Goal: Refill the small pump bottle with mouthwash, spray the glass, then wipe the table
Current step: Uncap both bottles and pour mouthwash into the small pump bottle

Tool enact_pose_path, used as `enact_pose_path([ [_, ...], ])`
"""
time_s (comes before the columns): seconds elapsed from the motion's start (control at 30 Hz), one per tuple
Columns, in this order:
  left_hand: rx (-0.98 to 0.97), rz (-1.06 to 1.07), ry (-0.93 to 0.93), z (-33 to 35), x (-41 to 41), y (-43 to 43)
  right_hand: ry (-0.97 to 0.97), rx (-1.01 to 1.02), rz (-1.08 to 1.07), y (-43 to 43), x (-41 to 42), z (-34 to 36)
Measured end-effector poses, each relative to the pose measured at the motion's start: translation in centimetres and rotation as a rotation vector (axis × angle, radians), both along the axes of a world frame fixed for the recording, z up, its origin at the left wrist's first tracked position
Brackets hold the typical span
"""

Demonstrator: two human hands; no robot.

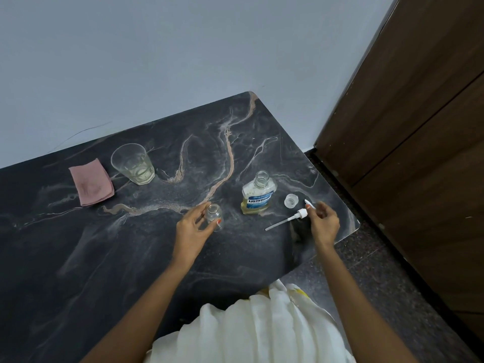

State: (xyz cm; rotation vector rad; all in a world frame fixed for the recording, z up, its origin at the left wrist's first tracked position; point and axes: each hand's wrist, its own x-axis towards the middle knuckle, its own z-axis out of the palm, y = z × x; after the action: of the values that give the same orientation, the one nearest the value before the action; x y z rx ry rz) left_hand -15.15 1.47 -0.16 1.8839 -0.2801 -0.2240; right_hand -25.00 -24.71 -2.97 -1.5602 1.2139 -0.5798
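Observation:
A small clear pump bottle (214, 214) stands uncapped on the dark marble table (131, 244); my left hand (195, 226) grips it with fingers curled round its side. My right hand (323, 222) pinches the white pump head (301, 214), whose thin dip tube (277, 224) slants down to the left, its tip just above or on the table. The mouthwash bottle (258, 193) stands open between my hands, with a little yellowish liquid at its bottom. Its clear cap (290, 200) lies to its right. A drinking glass (132, 163) stands at the back left beside a folded pink cloth (91, 182).
The table's right edge and rounded corner (355, 226) lie just beyond my right hand, with speckled floor below. A brown wooden door (419, 153) fills the right side. A pale wall runs behind the table. White fabric of my clothing (256, 331) sits at the near edge.

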Motion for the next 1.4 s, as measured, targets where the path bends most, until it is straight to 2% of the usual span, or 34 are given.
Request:
enact_pose_path([
  [0.27, -0.021, 0.011, 0.022, -0.5, -0.3, -0.2, -0.216, 0.087, 0.376, 1.0, 3.3, 2.9],
  [0.47, 0.01, -0.001, 0.049, -1.0, -0.6, -0.3, -0.192, 0.19, 0.697, 1.8, 5.4, 3.2],
  [0.6, 0.06, -0.008, 0.088, -1.0, -0.5, -0.5, -0.191, 0.282, 0.807, 2.6, 6.1, 2.9],
  [0.87, 0.053, 0.0, 0.088, -0.5, 0.3, -0.6, -0.088, 0.286, 0.835, 3.4, 7.3, 2.4],
  [1.23, -0.016, -0.001, 0.083, 1.1, 0.6, -0.3, -0.163, 0.216, 0.759, 4.3, 7.1, 3.1],
  [1.4, -0.111, 0.009, 0.073, 3.1, 0.9, -0.2, -0.197, 0.162, 0.783, 4.4, 7.7, 5.0],
])
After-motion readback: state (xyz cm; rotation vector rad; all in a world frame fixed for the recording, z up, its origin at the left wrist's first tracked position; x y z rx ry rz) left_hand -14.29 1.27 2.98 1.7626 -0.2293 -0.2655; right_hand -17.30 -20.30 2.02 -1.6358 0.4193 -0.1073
